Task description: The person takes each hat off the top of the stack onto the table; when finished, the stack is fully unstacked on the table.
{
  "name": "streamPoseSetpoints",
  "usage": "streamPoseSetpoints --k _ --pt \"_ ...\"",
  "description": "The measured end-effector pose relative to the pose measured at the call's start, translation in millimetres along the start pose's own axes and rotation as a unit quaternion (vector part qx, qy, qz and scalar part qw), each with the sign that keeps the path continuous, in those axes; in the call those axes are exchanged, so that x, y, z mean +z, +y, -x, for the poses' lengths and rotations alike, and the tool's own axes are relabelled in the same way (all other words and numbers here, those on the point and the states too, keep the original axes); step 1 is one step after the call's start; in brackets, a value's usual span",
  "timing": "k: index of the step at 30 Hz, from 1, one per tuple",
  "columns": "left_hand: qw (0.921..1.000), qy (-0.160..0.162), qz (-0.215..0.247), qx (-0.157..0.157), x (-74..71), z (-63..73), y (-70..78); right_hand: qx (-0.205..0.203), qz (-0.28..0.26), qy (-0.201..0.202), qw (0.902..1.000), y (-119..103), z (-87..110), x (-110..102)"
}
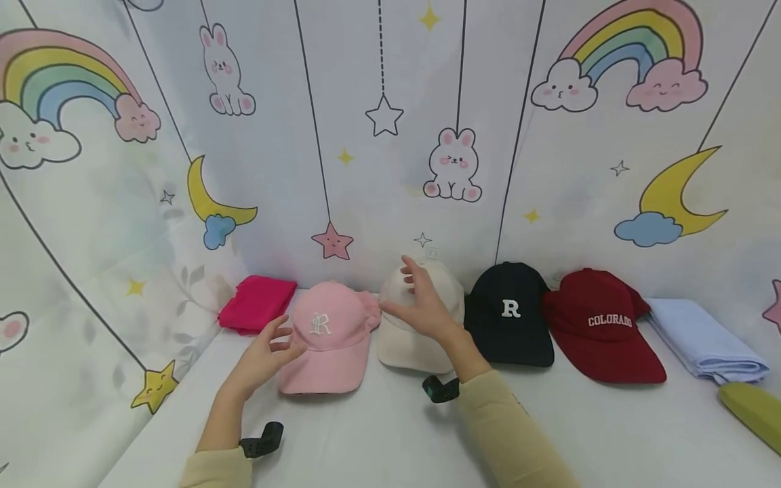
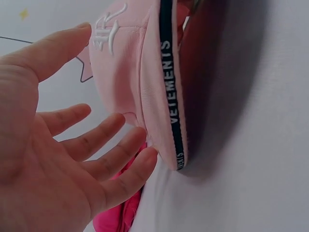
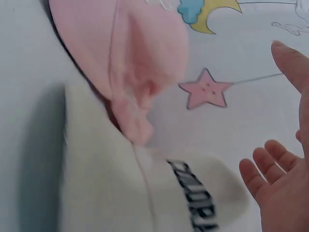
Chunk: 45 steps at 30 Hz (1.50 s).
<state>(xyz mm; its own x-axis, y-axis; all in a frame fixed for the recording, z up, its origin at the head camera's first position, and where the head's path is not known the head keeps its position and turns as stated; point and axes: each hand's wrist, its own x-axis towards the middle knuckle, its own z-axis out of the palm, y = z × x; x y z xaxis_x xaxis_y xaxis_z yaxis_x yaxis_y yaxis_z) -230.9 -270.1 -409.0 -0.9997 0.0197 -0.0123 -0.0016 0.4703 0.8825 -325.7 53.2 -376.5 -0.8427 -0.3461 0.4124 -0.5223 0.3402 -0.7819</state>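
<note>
A pink cap [image 1: 332, 339] with a white embroidered letter sits on the white table, and my left hand [image 1: 262, 359] is spread at its left side, fingers relaxed. In the left wrist view the fingertips come close to the pink cap [image 2: 128, 72]; whether they touch it I cannot tell. My right hand [image 1: 424, 305] is raised in front of a cream cap [image 1: 415, 349], hiding part of its crown, with thumb and fingers apart and holding nothing. Dark lettering shows on the cream cap [image 3: 111, 183] in the right wrist view, where the right hand [image 3: 285, 183] is partly visible.
Right of the cream cap stand a black cap [image 1: 509, 332] with a white R and a dark red cap [image 1: 601, 332]. A folded light blue cloth [image 1: 708, 339] and a green item [image 1: 753, 413] lie far right. Folded bright pink cloth [image 1: 256, 305] lies behind left. A patterned curtain [image 1: 390, 183] backs the table.
</note>
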Motion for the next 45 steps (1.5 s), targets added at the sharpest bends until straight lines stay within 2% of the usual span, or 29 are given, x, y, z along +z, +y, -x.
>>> streamPoseSetpoints --k 5,9,16,18,30,37,41,45 --pt "1.0000 0.002 -0.008 0.005 4.2 1.2 2.2 0.019 -0.042 -0.019 0.9988 3.7 -7.6 35.5" --pt "0.9999 0.000 -0.012 0.005 7.1 0.4 4.5 0.032 -0.054 -0.028 0.9976 6.8 -11.6 59.1" --pt "0.9999 0.001 -0.013 0.008 7.5 -1.2 3.5 0.085 -0.008 -0.054 0.9949 7.8 -9.2 84.5" --pt "0.9999 0.002 -0.010 0.009 7.6 -1.8 1.9 0.095 -0.018 -0.056 0.9937 7.7 -7.5 86.9" --pt "0.9998 0.014 -0.003 0.010 7.6 -0.9 0.8 0.089 -0.051 -0.063 0.9927 7.0 -7.8 86.3" --pt "0.9994 0.023 -0.020 -0.018 8.1 -1.0 -1.4 0.078 -0.011 -0.077 0.9939 -0.7 -6.7 80.8" --pt "0.9984 0.032 -0.033 -0.032 7.8 -1.3 -2.6 0.067 -0.030 -0.099 0.9924 -4.8 -5.5 81.5" --pt "0.9976 0.051 -0.033 -0.032 7.5 -3.0 -4.0 0.062 -0.049 -0.108 0.9910 -6.3 -4.9 83.5"
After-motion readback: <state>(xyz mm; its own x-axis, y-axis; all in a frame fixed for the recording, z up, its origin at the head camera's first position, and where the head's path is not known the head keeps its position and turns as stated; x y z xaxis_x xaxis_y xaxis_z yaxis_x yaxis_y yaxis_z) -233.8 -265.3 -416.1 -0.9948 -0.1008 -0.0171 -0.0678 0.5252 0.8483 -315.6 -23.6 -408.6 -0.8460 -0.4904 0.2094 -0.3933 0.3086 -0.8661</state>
